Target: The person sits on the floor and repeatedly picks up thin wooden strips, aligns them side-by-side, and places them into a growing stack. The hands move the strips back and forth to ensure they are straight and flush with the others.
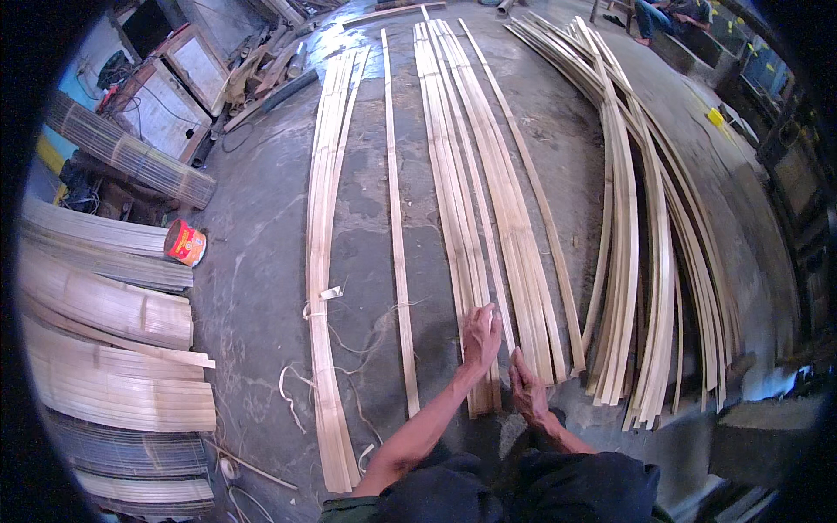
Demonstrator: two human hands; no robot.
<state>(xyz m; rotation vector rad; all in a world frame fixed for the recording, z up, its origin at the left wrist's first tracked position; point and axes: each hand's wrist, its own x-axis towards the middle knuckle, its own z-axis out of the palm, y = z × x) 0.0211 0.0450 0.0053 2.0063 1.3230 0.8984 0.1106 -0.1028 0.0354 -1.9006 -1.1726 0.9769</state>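
Long pale bamboo strips lie lengthwise on the floor in front of me. A single narrow bamboo strip (493,261) runs between a left group of strips (455,200) and a right group of strips (506,200). My left hand (482,336) is closed on that narrow strip, over the near part of the left group. Close to my knees, my right hand (529,390) pinches the strip's near end, its fingers closed. Parts of both hands' fingers are hidden from above.
Another bamboo bundle (327,209), tied with thin fibre, lies to the left, beside a lone strip (395,209). Crossed strips (641,209) are heaped at right. Stacked slat panels (113,322) and a red tub (186,242) stand at far left. Another person (667,17) sits at the back right.
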